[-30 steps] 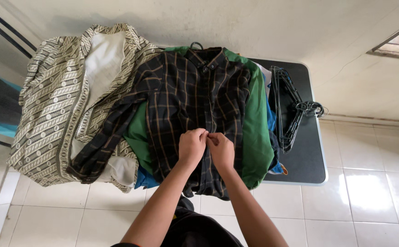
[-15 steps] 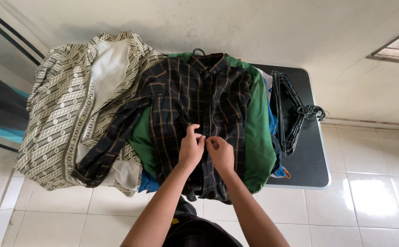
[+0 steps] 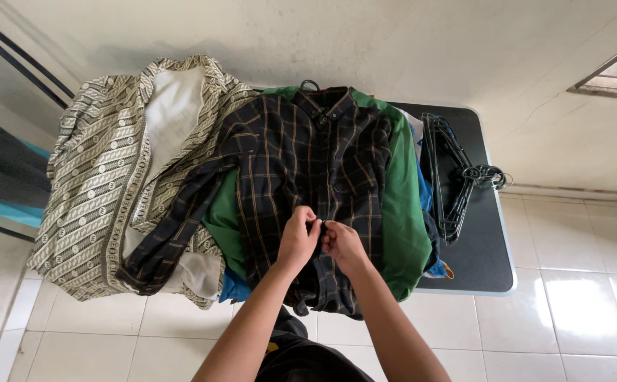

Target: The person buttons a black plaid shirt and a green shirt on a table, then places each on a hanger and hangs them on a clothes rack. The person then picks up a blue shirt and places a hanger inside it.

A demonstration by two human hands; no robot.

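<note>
Single view, head-mounted camera. It looks steeply down from above the person's chest, facing forward toward a pale plaster wall [image 3: 365,35] at the top of frame. Range is arm's length: both forearms enter from the bottom edge and meet near centre. The dark rounded-corner tabletop [image 3: 482,262] fills the middle of the frame, white glossy floor tiles [image 3: 577,318] run along the bottom and right. No second view, so no shared field.

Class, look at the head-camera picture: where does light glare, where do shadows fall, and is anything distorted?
Head view: even daylight; soft glare on the glossy white floor tiles at lower right; a faint shadow on the wall behind the clothes; wide-lens bending curves the black table's edge; both hands and the dark plaid shirt stay sharp.
</note>
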